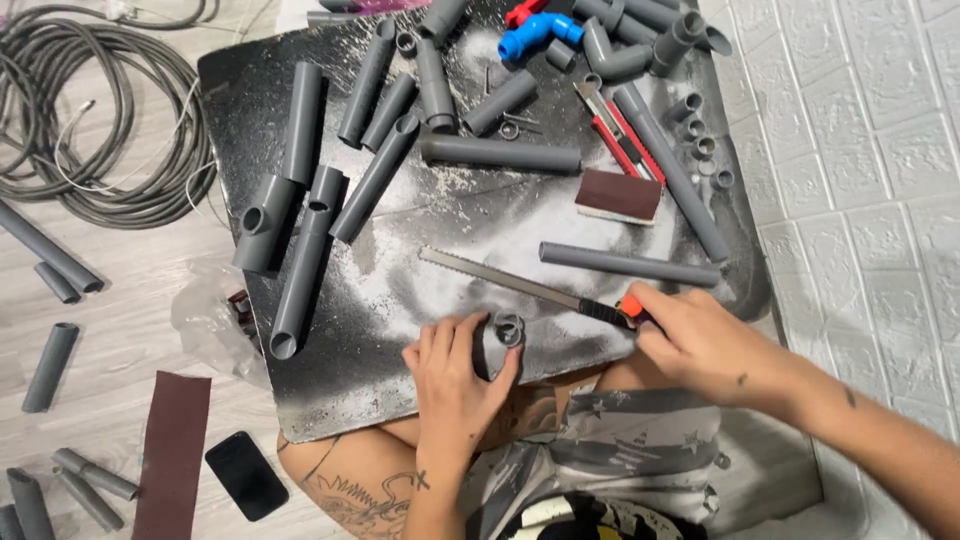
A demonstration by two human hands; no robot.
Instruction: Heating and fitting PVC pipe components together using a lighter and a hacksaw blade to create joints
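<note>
Left hand (452,378) grip closed around short grey pipe piece (503,338) at the black surface (330,370) near edge. Right hand (690,335) clasps saw (520,283) just beside it. Cut pending; blade needs seating on pipe.

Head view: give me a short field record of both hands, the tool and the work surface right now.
left hand: grips a short grey pipe fitting on the board
right hand: holds the saw by its black and orange handle
saw blade: lies flat on the board, apart from the fitting
work surface: black board dusted with white shavings
nearby: sanding block, blue fitting
</note>
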